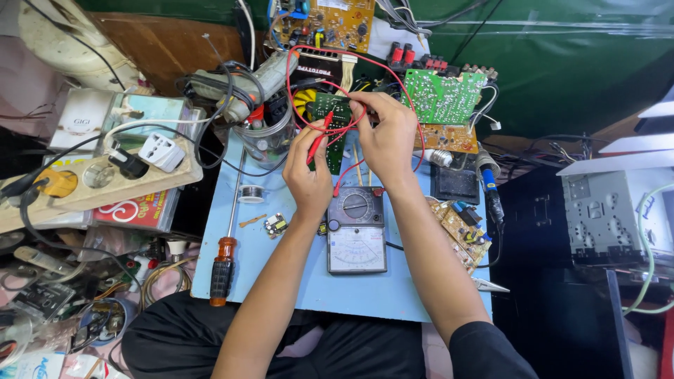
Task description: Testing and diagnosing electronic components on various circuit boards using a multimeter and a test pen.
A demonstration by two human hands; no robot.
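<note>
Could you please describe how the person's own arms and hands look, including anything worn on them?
Both forearms are bare from wrist to above the elbow. The right arm ends in a black short sleeve at the lower edge of the picture; the left arm shows no sleeve in view. The left hand and right hand wear no gloves; no ring, watch or bracelet is visible.

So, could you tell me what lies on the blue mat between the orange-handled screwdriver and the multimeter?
In the head view, a small circuit module lies there.
</note>
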